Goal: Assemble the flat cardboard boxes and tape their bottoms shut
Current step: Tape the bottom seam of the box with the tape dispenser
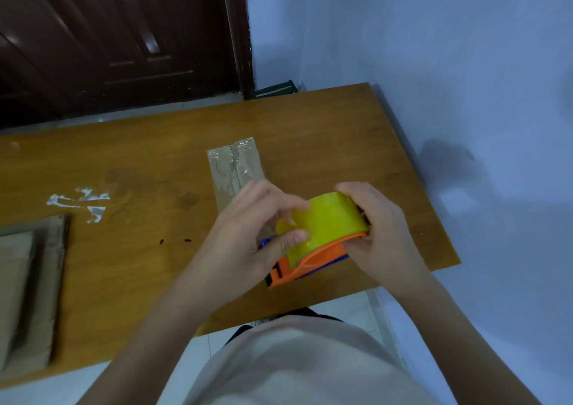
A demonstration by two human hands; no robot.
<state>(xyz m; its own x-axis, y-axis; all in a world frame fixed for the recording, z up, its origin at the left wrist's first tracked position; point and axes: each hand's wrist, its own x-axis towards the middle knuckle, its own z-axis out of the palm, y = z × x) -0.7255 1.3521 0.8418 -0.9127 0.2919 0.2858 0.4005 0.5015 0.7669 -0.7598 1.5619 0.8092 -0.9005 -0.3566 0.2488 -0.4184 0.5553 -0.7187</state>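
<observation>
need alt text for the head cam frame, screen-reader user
Both hands hold an orange tape dispenser with a yellowish tape roll above a wooden table: left hand pinches the tape end, right hand grips the roll. A taped cardboard box sits behind; flat cardboard lies left.

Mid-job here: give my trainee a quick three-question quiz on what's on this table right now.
1. True or false: both hands hold the tape dispenser.
2. Which hand's fingers pinch the yellow tape's loose end: A) left hand B) right hand?
3. Where does the taped cardboard box lie relative to the hands?

Key: 1. true; 2. A; 3. on the table, just beyond them.
</observation>
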